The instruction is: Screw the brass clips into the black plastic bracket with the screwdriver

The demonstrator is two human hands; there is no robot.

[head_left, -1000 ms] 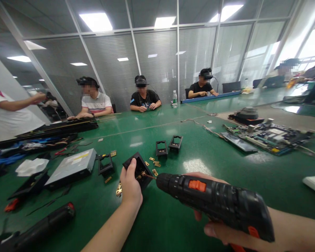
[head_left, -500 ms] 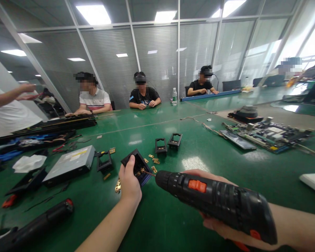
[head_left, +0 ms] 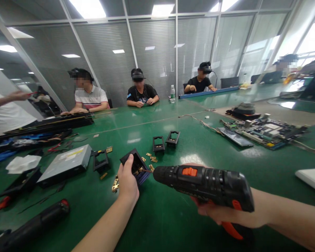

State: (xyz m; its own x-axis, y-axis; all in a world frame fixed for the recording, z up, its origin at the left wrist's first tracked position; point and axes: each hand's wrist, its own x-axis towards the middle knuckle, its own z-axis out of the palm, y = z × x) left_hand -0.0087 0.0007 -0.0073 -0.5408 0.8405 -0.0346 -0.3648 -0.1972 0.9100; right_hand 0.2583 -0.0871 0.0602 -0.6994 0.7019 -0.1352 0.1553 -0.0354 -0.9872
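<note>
My left hand (head_left: 127, 183) grips a small black plastic frame (head_left: 135, 163) tilted on the green table (head_left: 173, 217), thumb up along its edge. My right hand (head_left: 220, 215) is wrapped round the handle of a black cordless drill (head_left: 204, 183) with orange switches. The drill's bit points left and its tip sits inside the frame at a brass piece. Small brass hinges (head_left: 153, 159) lie just behind the frame, and one more brass hinge (head_left: 114, 185) sits left of my left hand.
Two more black frames (head_left: 165, 140) stand farther back, another black frame (head_left: 99, 161) beside a grey optical drive (head_left: 65, 164). A second black tool (head_left: 34, 227) lies near left. Circuit boards (head_left: 262, 132) lie right. Three seated people (head_left: 140, 92) sit across the table; another person's arm (head_left: 7, 99) reaches in at left.
The drill has levelled and dropped slightly, with my right hand now showing more under it. The left hand stays on the frame. The view has tilted down a little.
</note>
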